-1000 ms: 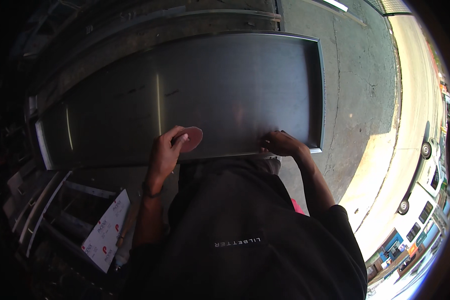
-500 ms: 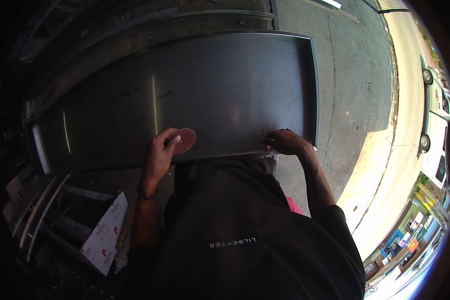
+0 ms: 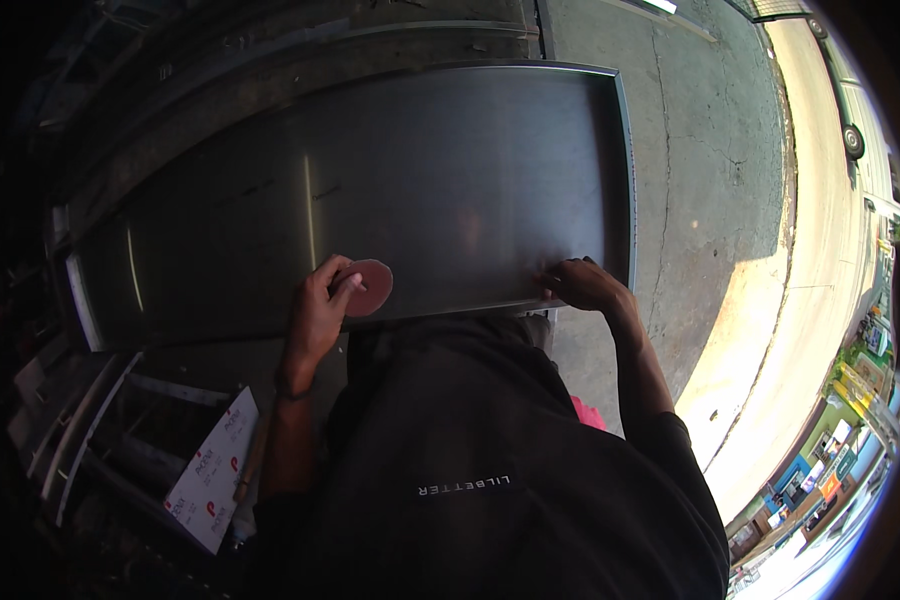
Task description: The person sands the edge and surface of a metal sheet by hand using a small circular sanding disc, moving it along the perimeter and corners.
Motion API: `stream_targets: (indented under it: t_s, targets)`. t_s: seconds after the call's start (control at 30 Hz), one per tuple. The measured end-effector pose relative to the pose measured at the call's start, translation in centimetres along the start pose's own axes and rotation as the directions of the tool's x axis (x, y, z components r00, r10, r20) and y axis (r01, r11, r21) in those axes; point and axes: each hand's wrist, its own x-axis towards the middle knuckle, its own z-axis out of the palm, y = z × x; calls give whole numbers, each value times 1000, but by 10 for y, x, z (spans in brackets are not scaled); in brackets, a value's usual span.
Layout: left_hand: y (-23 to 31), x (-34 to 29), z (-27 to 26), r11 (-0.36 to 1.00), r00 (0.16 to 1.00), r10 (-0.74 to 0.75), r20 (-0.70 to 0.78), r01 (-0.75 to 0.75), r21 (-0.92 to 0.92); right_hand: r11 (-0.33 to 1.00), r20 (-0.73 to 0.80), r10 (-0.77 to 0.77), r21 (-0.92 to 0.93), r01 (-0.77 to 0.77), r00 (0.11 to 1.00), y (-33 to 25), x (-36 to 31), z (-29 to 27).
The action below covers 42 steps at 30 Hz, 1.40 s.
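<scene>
Pressing a small round reddish-brown abrasive disc (image 3: 368, 287) between thumb and fingers, the left hand (image 3: 320, 315) rests it against the near edge of the wide brushed-steel tray with raised rim (image 3: 450, 170), which lies just ahead of both hands, its long axis running left to right across the view. Further right, well apart from the disc, the right hand (image 3: 582, 285) has its fingers closed over the same near rim by the tray's right corner, steadying it. The disc is in the left hand, so that hand is the nearer to it. Bare concrete floor (image 3: 710, 160) spreads beyond the right hand
</scene>
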Motion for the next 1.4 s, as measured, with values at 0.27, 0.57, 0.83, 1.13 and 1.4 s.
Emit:
stream_targets:
  t_s: [0.27, 0.57, 0.83, 1.13, 1.4]
  targets:
    - [0, 0, -1, 1000, 1000, 1, 5, -1, 9, 1000, -24, 5, 18, -5, 1000, 9, -3, -4]
    - [1, -1, 2, 1000, 1000, 2, 4, -2, 12, 999, -22, 46, 27, -45, 999, 20, -10, -9]
    - [3, 1, 0, 1000, 1000, 8, 12, -8, 25, 997, -51, 80, 21, -79, 995, 21, -16, -15]
    - [3, 0, 2, 999, 1000, -3, 4, 3, 34, 992, -166, 99, -61, -110, 981, 41, -20, -13]
    - [4, -1, 2, 1000, 1000, 2, 15, -3, 12, 974, -192, 227, 37, -224, 955, 49, -34, -24]
